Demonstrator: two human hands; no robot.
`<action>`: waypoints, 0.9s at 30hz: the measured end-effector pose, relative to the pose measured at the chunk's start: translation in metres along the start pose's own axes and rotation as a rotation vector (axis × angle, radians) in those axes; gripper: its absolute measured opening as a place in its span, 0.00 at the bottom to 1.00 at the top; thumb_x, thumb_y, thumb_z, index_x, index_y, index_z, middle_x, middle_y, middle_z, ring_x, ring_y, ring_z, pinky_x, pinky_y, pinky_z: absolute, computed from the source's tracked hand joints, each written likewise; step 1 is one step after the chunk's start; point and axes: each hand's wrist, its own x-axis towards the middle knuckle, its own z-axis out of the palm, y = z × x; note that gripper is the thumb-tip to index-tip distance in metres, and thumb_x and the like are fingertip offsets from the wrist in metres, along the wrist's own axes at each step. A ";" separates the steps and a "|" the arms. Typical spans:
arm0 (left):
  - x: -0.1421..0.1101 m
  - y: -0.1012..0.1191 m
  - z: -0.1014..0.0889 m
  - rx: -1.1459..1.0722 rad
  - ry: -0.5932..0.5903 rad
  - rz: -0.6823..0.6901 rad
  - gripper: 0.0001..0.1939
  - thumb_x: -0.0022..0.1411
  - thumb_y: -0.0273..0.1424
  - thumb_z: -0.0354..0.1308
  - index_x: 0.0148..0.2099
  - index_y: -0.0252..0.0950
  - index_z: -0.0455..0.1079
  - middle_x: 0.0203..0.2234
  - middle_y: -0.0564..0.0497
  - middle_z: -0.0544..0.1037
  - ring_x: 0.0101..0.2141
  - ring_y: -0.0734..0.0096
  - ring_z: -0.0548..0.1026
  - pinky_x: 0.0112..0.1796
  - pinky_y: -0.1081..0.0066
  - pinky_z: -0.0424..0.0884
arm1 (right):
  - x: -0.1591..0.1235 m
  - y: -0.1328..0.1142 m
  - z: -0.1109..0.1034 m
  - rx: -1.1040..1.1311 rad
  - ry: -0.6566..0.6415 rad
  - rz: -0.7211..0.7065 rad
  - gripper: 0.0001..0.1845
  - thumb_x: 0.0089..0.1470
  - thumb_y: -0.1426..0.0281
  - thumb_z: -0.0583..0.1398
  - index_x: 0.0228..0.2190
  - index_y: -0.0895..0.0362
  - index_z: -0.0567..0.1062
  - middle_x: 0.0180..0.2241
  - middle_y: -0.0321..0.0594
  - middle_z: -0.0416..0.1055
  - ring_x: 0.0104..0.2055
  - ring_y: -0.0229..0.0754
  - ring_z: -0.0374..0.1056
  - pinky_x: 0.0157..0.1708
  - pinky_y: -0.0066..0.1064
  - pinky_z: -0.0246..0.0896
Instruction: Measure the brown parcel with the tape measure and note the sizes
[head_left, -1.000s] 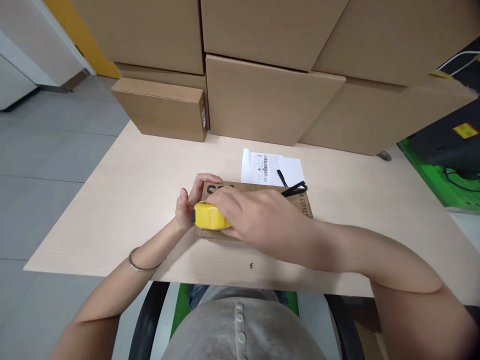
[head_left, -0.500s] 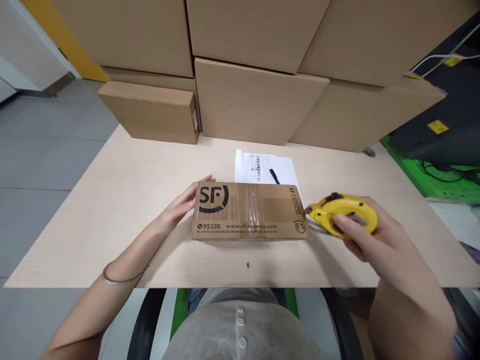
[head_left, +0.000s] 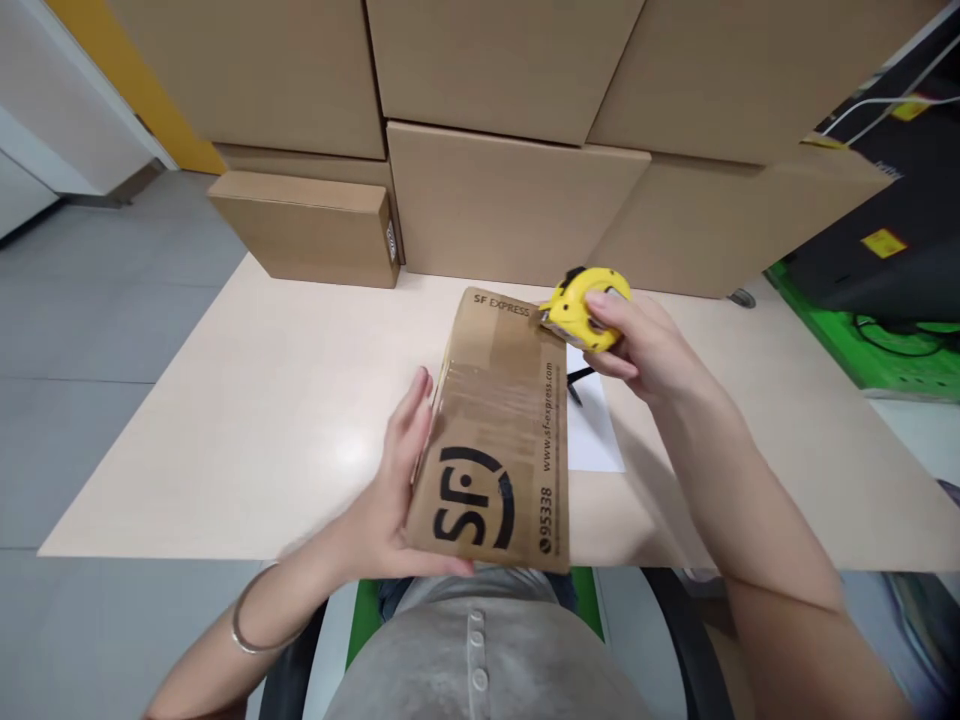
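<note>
A brown SF Express cardboard box (head_left: 491, 420), with clear tape across its top, is turned lengthwise in front of me and looks tilted. My left hand (head_left: 401, 480) grips its near left corner, thumb along the near end and fingers on the left side. In my right hand (head_left: 637, 340) is a yellow tape measure (head_left: 589, 308), its mouth at the box's far right corner. Whether any blade is drawn out I cannot tell. Partly behind the box and right hand lie a white paper (head_left: 596, 430) and a black pen (head_left: 576, 390).
Large cardboard boxes (head_left: 517, 210) form a wall along the back of the pale table (head_left: 315, 400). A smaller closed box (head_left: 307, 235) stands at the back left. Dark equipment (head_left: 847, 240) with cables sits on a green surface (head_left: 832, 340) at the right.
The SF Express box has swung from crosswise to lengthwise, its logo end now toward me. My right hand has carried the tape measure up and left to the box's far end.
</note>
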 end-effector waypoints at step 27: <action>0.086 -0.088 -0.002 -0.654 0.284 -0.279 0.20 0.59 0.51 0.66 0.44 0.43 0.78 0.45 0.49 0.82 0.55 0.49 0.76 0.60 0.52 0.68 | 0.025 0.001 0.050 -0.668 -0.264 -0.470 0.16 0.55 0.62 0.71 0.44 0.54 0.79 0.42 0.39 0.81 0.39 0.45 0.75 0.41 0.36 0.66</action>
